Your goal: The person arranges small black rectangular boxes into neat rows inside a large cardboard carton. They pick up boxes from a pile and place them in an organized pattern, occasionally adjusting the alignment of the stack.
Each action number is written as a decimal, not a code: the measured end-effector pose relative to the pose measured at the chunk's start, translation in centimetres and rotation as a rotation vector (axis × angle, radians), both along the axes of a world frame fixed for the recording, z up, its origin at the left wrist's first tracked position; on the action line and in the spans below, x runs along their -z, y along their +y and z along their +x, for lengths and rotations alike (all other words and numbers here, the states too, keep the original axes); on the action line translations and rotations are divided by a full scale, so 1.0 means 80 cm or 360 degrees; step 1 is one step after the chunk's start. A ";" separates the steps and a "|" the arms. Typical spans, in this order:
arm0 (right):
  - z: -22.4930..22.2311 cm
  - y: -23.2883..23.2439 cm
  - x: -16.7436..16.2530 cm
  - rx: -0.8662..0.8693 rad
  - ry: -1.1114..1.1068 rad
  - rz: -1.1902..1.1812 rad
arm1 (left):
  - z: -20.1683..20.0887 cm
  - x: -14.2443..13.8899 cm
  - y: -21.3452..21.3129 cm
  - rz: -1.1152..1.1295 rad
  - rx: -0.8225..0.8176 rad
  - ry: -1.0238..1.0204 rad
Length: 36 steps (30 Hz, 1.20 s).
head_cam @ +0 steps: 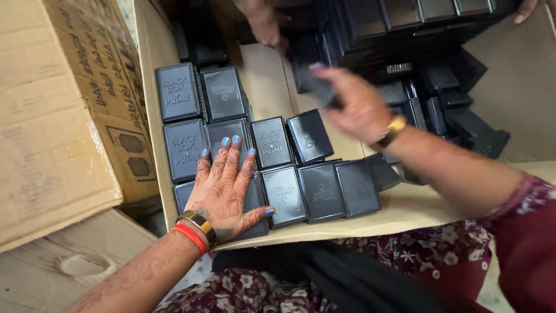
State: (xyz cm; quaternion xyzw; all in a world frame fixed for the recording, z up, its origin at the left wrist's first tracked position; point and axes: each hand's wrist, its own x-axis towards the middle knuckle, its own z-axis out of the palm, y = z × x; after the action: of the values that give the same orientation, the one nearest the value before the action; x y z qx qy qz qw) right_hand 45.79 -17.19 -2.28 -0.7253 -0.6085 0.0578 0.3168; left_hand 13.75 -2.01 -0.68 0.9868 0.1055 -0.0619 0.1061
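My left hand [225, 186] lies flat, fingers spread, on a row of small black rectangular boxes [272, 168] packed side by side in an open cardboard carton [399, 206]. My right hand [354, 103] hovers over the carton's middle, blurred, with its fingers closed on one black box [317, 86]. More black boxes [200, 95] stand in neat rows at the carton's back left. A loose heap of the same boxes [440, 110] lies at the right.
Another person's hand [266, 26] reaches into the carton at the top, and a fingertip [527, 10] shows at the top right. A stack of black trays [405, 20] sits at the back. A second cardboard carton [63, 116] stands at the left.
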 end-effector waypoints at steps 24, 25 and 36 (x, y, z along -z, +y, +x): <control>-0.017 -0.026 0.073 0.0336 0.0715 -0.1172 | 0.073 -0.036 -0.024 0.0015 0.0417 0.0175; 0.004 -0.035 0.072 0.0395 0.0488 -0.1182 | 0.072 -0.037 -0.028 0.0054 0.0453 0.0415; -0.012 -0.137 0.141 -0.0540 -0.0442 -0.2202 | 0.072 -0.042 -0.036 0.0235 0.0505 0.0523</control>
State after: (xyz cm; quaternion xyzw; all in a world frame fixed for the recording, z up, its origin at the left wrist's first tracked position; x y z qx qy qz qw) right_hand 44.84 -28.19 -13.57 -0.6560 -0.5712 0.3853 -0.3080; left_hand 19.53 -4.86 2.65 0.9727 -0.0308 -0.2298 0.0041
